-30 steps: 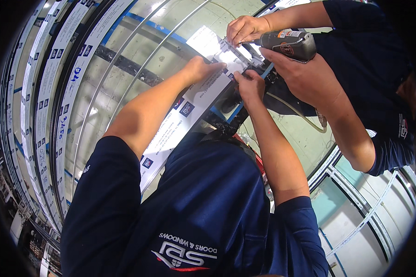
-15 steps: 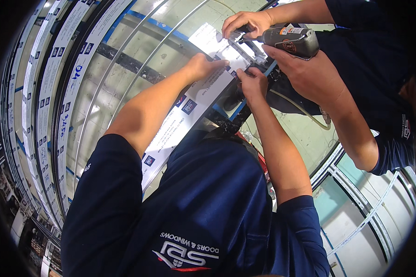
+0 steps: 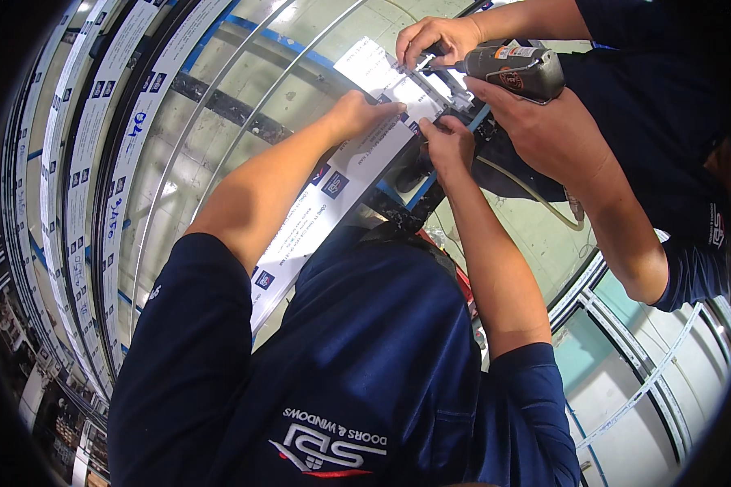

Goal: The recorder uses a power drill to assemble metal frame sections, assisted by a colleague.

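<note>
A long profile (image 3: 321, 213) wrapped in white printed film runs slantwise from my waist toward the far middle. My left hand (image 3: 364, 116) grips its left edge, thumb laid across the top and the other fingers mostly hidden. On the opposite edge my right hand (image 3: 451, 144) pinches the profile near its far end. Just beyond my hands a silvery metal fitting (image 3: 430, 88) sits on the white film. A co-worker's hand (image 3: 440, 39) steadies that fitting from the far side, and their other hand (image 3: 536, 122) holds a black power driver (image 3: 516, 73) pointed at it.
Several film-wrapped long profiles (image 3: 130, 146) stand along the left. Blue and black rack bars (image 3: 219, 101) cross below the work. A pale hose (image 3: 536, 195) hangs under the driver. Framed panels (image 3: 617, 357) lie at the lower right.
The co-worker's hands and the driver have shifted slightly right in view, along with the fitting. My hands keep their hold on the profile, almost unmoved.
</note>
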`<state>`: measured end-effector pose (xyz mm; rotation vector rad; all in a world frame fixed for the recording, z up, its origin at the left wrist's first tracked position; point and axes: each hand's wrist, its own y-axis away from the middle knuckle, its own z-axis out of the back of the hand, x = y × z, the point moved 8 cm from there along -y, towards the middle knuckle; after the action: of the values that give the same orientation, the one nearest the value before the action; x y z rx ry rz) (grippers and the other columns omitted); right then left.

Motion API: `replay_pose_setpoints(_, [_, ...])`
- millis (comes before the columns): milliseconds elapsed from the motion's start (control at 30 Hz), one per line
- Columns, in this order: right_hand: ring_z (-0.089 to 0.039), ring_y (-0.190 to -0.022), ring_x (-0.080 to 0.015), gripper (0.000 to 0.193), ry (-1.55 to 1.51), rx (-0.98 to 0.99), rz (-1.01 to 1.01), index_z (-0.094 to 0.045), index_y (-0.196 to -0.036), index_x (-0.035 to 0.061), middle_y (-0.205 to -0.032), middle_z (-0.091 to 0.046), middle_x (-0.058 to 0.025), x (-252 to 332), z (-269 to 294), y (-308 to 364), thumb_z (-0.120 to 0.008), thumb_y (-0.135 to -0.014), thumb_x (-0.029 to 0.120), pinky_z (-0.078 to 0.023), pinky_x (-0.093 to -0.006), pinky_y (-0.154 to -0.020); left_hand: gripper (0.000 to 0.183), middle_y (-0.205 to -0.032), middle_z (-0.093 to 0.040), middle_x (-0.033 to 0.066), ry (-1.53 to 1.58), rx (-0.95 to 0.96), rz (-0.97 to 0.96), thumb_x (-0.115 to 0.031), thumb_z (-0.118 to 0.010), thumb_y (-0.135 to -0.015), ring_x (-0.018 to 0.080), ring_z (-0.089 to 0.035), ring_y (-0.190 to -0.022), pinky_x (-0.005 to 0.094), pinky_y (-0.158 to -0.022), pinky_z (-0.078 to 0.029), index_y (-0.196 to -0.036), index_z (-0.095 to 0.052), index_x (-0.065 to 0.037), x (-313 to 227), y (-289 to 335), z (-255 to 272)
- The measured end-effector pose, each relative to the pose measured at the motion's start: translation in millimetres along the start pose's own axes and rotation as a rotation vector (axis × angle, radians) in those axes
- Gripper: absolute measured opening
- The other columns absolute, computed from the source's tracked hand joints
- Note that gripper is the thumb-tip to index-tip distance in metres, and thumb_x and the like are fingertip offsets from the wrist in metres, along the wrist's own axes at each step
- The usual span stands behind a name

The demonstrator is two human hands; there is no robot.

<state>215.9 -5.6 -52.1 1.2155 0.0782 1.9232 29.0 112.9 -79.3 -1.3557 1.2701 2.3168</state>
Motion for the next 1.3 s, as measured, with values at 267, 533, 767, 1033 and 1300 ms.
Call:
replay_pose_setpoints(267, [-0.069,-0.076,-0.0151,0.045,0.048,-0.023,0.011,-0.073,-0.116,-0.006,-0.093,-0.073,-0.0089,4.9,1.5,2.8,-0.086,-0.085,0.023,-0.056,-0.0293,-0.062,0.077,-0.093,-0.078,0.0209,-0.016,-0.018,-0.02,-0.064,-0.082,-0.082,0.0257,-0.076,-0.084,0.0404,-0.078,-0.059,-0.1,-0.078,0.01,10.7,-10.0,-0.3])
replay_pose_setpoints(533, [-0.068,-0.075,-0.0147,0.044,0.028,-0.015,0.006,-0.073,-0.115,-0.006,-0.093,-0.073,-0.0086,-1.3,0.7,-1.2,-0.086,-0.085,0.024,-0.055,-0.0288,-0.06,0.08,-0.093,-0.078,0.0214,0.015,-0.013,-0.037,-0.066,-0.081,-0.081,0.0267,-0.076,-0.085,0.0412,-0.078,-0.059,-0.1,-0.077,0.011,10.7,-9.3,-1.8])
replay_pose_setpoints(767, [-0.069,-0.075,-0.0154,0.045,0.047,-0.021,0.017,-0.073,-0.116,-0.0064,-0.093,-0.073,-0.009,1.7,1.9,0.3,-0.086,-0.085,0.024,-0.056,-0.0292,-0.061,0.079,-0.094,-0.078,0.0215,0.022,-0.015,-0.045,-0.067,-0.082,-0.08,0.0278,-0.076,-0.087,0.0409,-0.079,-0.059,-0.102,-0.078,0.009,9.7,-9.6,-1.2])
replay_pose_setpoints(1033, [-0.069,-0.077,-0.0156,0.046,0.045,-0.003,0.009,-0.073,-0.116,-0.0067,-0.094,-0.073,-0.0095,3.9,3.0,1.3,-0.086,-0.085,0.024,-0.057,-0.0293,-0.062,0.082,-0.096,-0.078,0.0227,0.012,-0.018,-0.038,-0.068,-0.081,-0.08,0.0299,-0.076,-0.088,0.0413,-0.08,-0.059,-0.103,-0.077,0.01,10.1,-9.4,-1.2])
replay_pose_setpoints(1300, [-0.07,-0.076,-0.0162,0.046,0.022,-0.003,0.008,-0.071,-0.118,-0.007,-0.095,-0.073,-0.0102,2.0,1.2,-0.1,-0.086,-0.086,0.023,-0.058,-0.0296,-0.062,0.08,-0.097,-0.078,0.0231,0.024,-0.01,-0.04,-0.067,-0.081,-0.081,0.03,-0.076,-0.087,0.0415,-0.08,-0.059,-0.104,-0.077,0.01,16.3,-14.2,-4.1])
